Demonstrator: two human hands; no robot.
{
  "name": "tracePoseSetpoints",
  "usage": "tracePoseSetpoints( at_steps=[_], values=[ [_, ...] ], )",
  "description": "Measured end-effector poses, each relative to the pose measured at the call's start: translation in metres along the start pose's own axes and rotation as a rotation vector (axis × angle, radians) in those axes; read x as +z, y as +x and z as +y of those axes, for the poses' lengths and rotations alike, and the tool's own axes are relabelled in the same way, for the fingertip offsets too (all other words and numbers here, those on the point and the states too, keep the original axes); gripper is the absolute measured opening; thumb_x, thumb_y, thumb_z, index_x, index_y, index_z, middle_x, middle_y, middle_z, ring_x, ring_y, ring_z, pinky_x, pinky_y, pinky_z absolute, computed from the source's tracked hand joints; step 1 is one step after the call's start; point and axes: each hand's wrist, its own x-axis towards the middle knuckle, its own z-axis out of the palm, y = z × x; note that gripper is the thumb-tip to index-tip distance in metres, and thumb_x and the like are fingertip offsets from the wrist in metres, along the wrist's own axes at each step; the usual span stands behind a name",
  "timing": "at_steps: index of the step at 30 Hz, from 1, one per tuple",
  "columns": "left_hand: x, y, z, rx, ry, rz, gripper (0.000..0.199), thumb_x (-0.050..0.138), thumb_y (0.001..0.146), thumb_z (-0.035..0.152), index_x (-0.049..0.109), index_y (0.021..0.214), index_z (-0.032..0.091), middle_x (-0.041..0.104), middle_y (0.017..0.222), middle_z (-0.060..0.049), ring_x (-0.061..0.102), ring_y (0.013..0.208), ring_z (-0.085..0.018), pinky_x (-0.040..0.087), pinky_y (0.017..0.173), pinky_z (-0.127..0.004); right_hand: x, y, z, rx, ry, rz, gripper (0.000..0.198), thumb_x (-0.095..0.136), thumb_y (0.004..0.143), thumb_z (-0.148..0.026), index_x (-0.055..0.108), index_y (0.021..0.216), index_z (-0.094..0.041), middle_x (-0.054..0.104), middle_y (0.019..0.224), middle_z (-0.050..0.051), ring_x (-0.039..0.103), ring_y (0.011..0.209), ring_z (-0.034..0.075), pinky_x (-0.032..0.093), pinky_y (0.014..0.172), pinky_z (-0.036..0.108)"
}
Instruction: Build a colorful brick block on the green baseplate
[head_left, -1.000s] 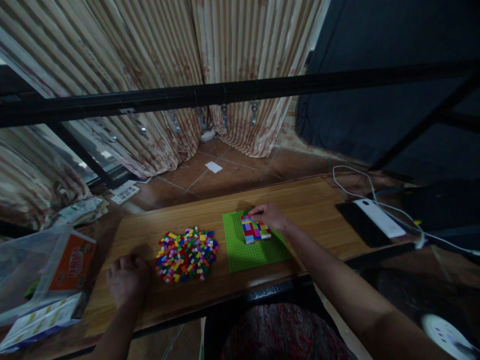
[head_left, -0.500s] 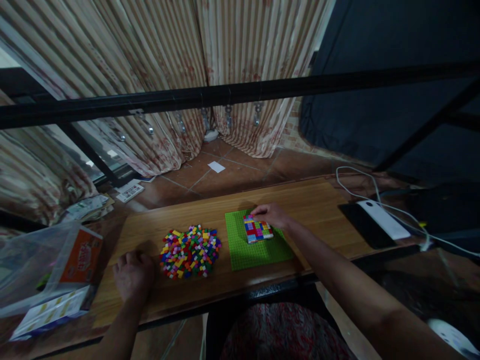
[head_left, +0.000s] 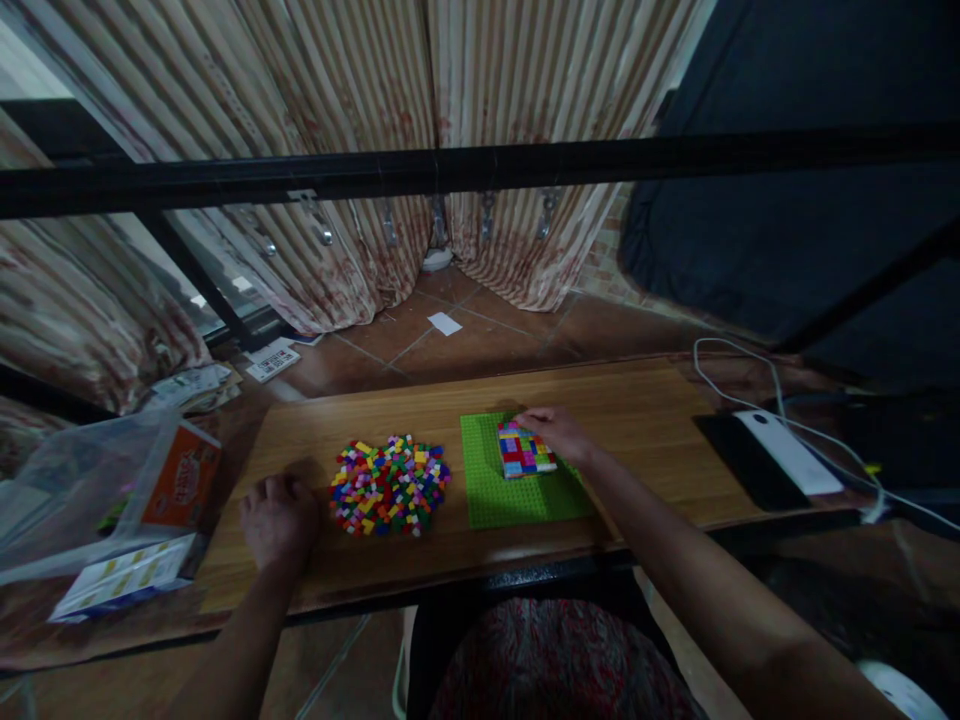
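On a green studded baseplate (head_left: pixel 525 505) stands a multicoloured block of toy bricks (head_left: pixel 526 450), built up in layers. My right hand (head_left: pixel 559 432) reaches over its far edge, thumb and fingers pinched on a toy brick there; the fingertips partly hide it. Left of the baseplate lies a loose pile of small toy bricks (head_left: pixel 390 485) in many colours. My left hand (head_left: pixel 279 520) rests on the wooden table beside that pile, its fingers curled in with nothing visible in them.
A clear plastic bin (head_left: pixel 82 490) with an orange label and a flat white-and-blue box (head_left: pixel 124 578) sit at the left. On the table's right end (head_left: pixel 645 400) lie a black slab (head_left: pixel 750 465) and a white device (head_left: pixel 787 452) with a white cable. A black rail (head_left: pixel 480 170) crosses beyond the table.
The view has shifted slightly, so everything sits a little further right in the picture. My right hand stays at the block's far edge, and my left hand keeps resting on the table.
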Motion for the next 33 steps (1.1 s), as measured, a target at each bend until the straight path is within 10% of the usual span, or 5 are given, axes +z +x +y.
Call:
tracePoseSetpoints(
  at_steps=[18, 27, 33],
  values=[
    [0.007, -0.002, -0.004, 0.006, 0.021, 0.036, 0.040, 0.035, 0.089, 0.029, 0.063, 0.107, 0.007, 0.060, 0.105, -0.020, 0.051, 0.103, -0.032, 0.040, 0.092, -0.044, -0.002, -0.008, -0.003, -0.078, -0.077, -0.021, 0.046, 0.058, 0.076, -0.060, 0.074, 0.087, -0.017, 0.074, 0.080, 0.004, 0.066, 0.072, 0.020, 0.050, 0.067, 0.030],
    [0.009, -0.002, -0.003, 0.006, 0.001, 0.044, 0.035, 0.038, 0.088, 0.026, 0.063, 0.105, 0.008, 0.060, 0.104, -0.019, 0.051, 0.102, -0.032, 0.039, 0.091, -0.043, 0.007, -0.037, -0.037, -0.355, -0.147, 0.401, 0.035, 0.055, 0.084, -0.050, 0.071, 0.083, -0.019, 0.073, 0.086, 0.006, 0.066, 0.083, 0.021, 0.050, 0.078, 0.033],
    [0.011, -0.004, -0.002, -0.014, -0.043, 0.061, 0.033, 0.040, 0.087, 0.024, 0.063, 0.106, 0.009, 0.060, 0.106, -0.018, 0.051, 0.101, -0.031, 0.039, 0.091, -0.042, 0.068, -0.077, -0.058, -0.489, -0.334, 0.048, 0.019, 0.054, 0.088, -0.032, 0.071, 0.091, -0.025, 0.072, 0.092, 0.004, 0.065, 0.088, 0.019, 0.048, 0.082, 0.031]
  ],
)
